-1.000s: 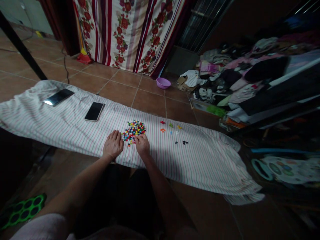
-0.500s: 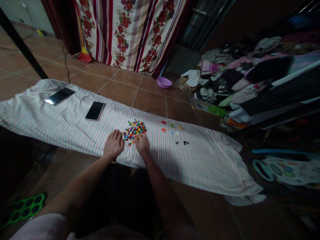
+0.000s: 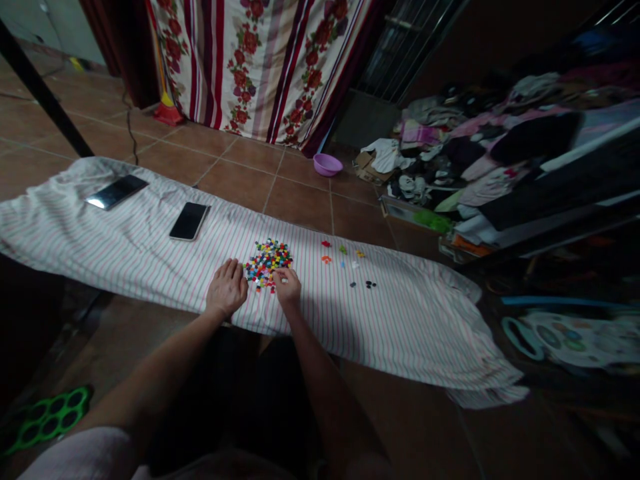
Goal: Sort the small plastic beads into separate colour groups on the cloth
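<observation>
A loose pile of small multicoloured pieces (image 3: 269, 259), like beads or tiny blocks, lies on the striped cloth. My left hand (image 3: 227, 288) rests flat on the cloth just left of the pile, its fingers stretched out and holding nothing. At the pile's right edge, my right hand (image 3: 288, 287) has thumb and fingertips pinched together. Whatever is between them is too small to make out. Farther right lie little colour groups: red pieces (image 3: 325, 244), green pieces (image 3: 343, 249), yellow pieces (image 3: 360, 254), orange pieces (image 3: 327, 259), a light blue piece (image 3: 343, 265), white pieces (image 3: 355, 265) and black pieces (image 3: 369, 285).
The striped cloth (image 3: 400, 320) covers a long, narrow surface. Two phone-like devices, a dark phone (image 3: 189, 221) and a shinier one (image 3: 117, 192), lie to the left. Beyond on the tiled floor stands a purple basin (image 3: 327, 165). Heaped clothes (image 3: 450, 147) fill the right side.
My right hand has shifted slightly right and its fingertips have drawn back from the pile, staying pinched. My left hand keeps its place.
</observation>
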### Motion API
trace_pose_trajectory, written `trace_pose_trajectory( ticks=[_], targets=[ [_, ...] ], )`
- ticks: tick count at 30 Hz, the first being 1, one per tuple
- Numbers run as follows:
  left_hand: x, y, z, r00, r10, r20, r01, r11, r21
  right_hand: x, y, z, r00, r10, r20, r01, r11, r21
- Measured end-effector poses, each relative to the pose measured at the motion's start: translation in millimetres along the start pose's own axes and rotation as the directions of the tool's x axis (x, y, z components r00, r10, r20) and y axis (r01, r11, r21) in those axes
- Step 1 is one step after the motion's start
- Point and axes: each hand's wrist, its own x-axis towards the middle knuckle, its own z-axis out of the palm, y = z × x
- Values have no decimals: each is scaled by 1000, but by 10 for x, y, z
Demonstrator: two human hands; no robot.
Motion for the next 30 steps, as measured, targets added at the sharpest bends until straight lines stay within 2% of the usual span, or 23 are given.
trace_pose_trajectory(
  ticks=[3,9,14,21,26,30],
  targets=[
    [1,5,-5,1000,6,-5,-6,1000,9,-48,56,-6,995,67,-69,-64,997,51],
    [-9,4,-5,1000,15,-13,-14,1000,2,-106,69,37,992,99,-84,-94,994,53],
    [-12,-2,3,1000,25,-12,-25,1000,3,-140,46,-38,992,108,-68,-105,994,41],
    [-5,3,-11,1000,16,-24,-16,1000,-21,-219,142,-412,977,186,-101,-191,981,-39],
    [-8,1,-10,1000,0,-32,-3,997,-79,-222,292,-762,979,166,-122,-174,983,-61],
    [-12,-4,-5,999,14,-49,-17,997,-72,-210,363,-952,970,187,-153,-195,980,-39]
  ],
)
